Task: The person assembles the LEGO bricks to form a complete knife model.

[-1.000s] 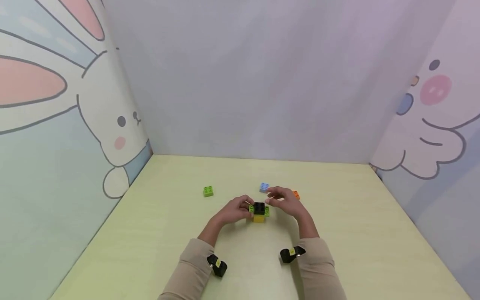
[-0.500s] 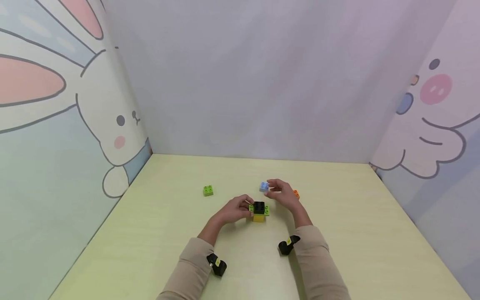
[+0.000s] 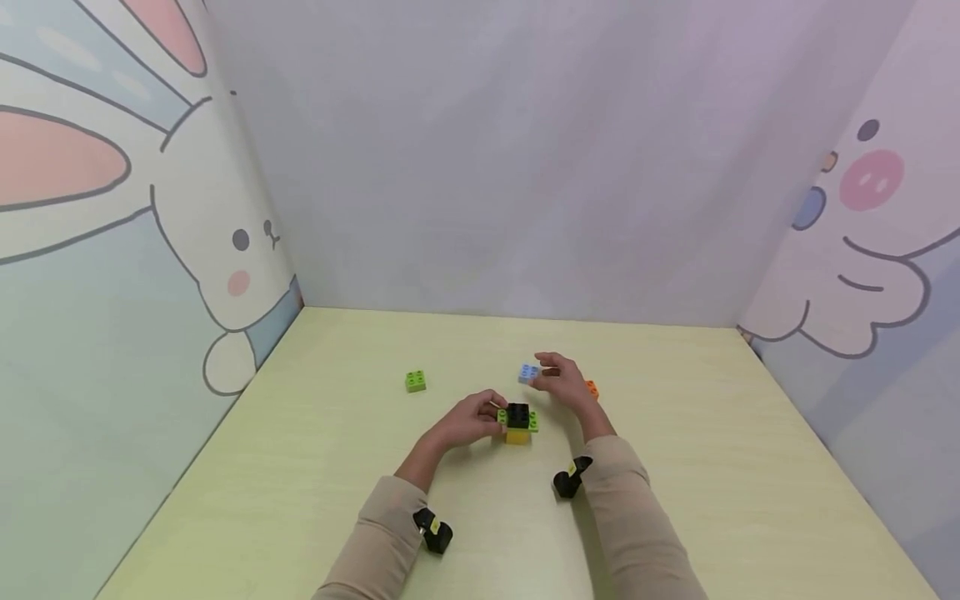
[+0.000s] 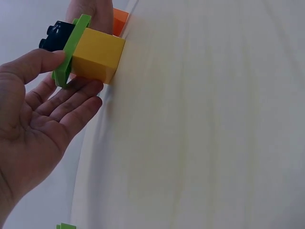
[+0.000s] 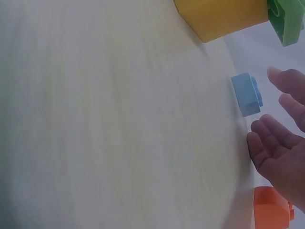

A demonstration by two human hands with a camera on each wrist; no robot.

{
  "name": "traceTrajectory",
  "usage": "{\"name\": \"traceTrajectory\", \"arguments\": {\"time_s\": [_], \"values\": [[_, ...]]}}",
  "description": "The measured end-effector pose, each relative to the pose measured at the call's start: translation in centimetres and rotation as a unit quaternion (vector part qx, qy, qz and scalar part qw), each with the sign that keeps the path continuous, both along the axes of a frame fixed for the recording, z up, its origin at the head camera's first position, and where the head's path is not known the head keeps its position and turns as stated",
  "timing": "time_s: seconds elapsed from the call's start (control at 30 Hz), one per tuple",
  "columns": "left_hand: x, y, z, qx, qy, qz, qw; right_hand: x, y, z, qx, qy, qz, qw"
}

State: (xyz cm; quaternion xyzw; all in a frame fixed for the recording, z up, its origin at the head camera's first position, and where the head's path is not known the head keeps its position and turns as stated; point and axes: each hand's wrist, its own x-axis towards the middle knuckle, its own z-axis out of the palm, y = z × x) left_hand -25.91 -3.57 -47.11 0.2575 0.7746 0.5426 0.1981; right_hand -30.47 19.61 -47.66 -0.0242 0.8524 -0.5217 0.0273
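Note:
A small stack of toy building bricks stands mid-table: a yellow block at the bottom, a green plate across it and a black brick on top. My left hand holds the stack by the left end of the plate, thumb at its edge and other fingers beside the yellow block. Beyond the stack, my right hand reaches over the table, fingers parted around the right side of a light blue brick. In the right wrist view, a gap shows between that brick and the fingers.
An orange brick lies behind the right wrist, partly hidden. Further left on the pale table sits a light green brick. Fabric walls with cartoon animals border the table at the back and sides.
My right hand has moved away from the stack, forward to the light blue brick. The left hand and the stack stay where they were.

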Motion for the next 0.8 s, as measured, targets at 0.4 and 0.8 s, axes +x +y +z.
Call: {"name": "traceTrajectory", "arguments": {"time_s": [0.4, 0.8], "values": [[-0.1, 0.0, 0.2, 0.0, -0.001, 0.002, 1.0, -1.6, -0.1, -0.6, 0.095, -0.01, -0.018, 0.995], [0.1, -0.1, -0.3, 0.016, -0.009, 0.0, 0.9998, -0.9, 0.2, 0.8, 0.117, 0.037, -0.011, 0.992]]}}
